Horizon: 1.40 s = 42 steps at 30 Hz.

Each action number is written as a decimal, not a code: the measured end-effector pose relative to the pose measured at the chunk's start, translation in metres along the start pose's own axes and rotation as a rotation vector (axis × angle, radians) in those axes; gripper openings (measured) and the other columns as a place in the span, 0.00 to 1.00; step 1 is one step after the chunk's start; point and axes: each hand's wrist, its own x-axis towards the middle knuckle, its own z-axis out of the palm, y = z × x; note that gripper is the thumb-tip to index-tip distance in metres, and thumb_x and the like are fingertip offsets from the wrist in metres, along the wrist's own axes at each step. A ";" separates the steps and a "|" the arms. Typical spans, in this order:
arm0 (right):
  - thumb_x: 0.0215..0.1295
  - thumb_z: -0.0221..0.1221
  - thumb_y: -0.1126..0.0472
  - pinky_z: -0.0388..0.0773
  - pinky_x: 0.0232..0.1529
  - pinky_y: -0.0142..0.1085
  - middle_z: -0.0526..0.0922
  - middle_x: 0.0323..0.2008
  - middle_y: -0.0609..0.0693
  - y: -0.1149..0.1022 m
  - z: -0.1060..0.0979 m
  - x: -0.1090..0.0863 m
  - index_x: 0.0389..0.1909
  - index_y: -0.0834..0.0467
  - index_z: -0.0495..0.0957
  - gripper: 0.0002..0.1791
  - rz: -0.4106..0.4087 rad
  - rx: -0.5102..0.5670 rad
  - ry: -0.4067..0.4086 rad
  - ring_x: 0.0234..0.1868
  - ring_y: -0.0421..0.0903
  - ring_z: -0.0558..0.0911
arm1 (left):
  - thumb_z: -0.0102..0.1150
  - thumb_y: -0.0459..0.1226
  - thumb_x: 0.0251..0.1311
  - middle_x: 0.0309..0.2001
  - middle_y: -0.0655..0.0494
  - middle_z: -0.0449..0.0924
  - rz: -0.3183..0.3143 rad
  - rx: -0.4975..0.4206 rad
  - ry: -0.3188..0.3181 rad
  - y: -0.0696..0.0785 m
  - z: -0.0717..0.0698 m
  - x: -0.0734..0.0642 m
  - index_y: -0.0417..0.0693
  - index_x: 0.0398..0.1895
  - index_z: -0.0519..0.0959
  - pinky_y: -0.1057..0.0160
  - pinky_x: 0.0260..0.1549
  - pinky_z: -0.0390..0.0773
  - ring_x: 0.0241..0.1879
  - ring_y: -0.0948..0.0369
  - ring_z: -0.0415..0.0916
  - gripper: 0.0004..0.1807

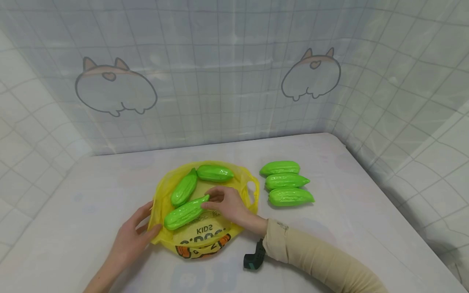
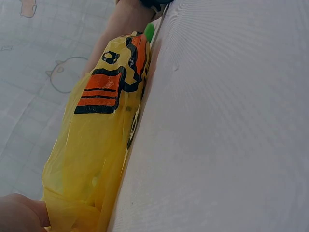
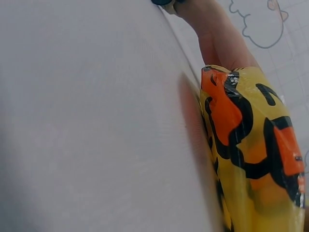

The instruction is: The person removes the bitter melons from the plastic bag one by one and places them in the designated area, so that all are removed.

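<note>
A yellow plastic bag (image 1: 165, 195) with a printed cartoon lies spread open on the table, its mouth facing up. Inside it are three glossy green bitter melons: one lies at the back (image 1: 214, 173), one slants at the left (image 1: 184, 188), and the nearest melon (image 1: 185, 213) lies in front. My left hand (image 1: 133, 232) grips the bag's left rim, thumb over the edge. Reaching into the bag, my right hand (image 1: 229, 205) pinches the pointed end of the nearest melon. The bag's printed side (image 2: 99, 92) fills much of the left wrist view; the right wrist view shows its print (image 3: 241, 125) too.
Three more green bitter melons (image 1: 289, 197) lie stacked in a row on the table, right of the bag. A dark device (image 1: 255, 258) sits under my right wrist. Behind the white table (image 1: 329, 162) hangs a tiled-pattern curtain (image 1: 220, 81).
</note>
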 end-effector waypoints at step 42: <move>0.57 0.72 0.56 0.86 0.46 0.31 0.89 0.43 0.47 -0.014 -0.041 -0.024 0.48 0.53 0.83 0.18 -0.071 0.016 0.090 0.45 0.42 0.87 | 0.62 0.42 0.66 0.74 0.31 0.56 -0.050 0.006 -0.027 0.003 -0.001 0.003 0.44 0.79 0.51 0.41 0.62 0.74 0.71 0.35 0.57 0.43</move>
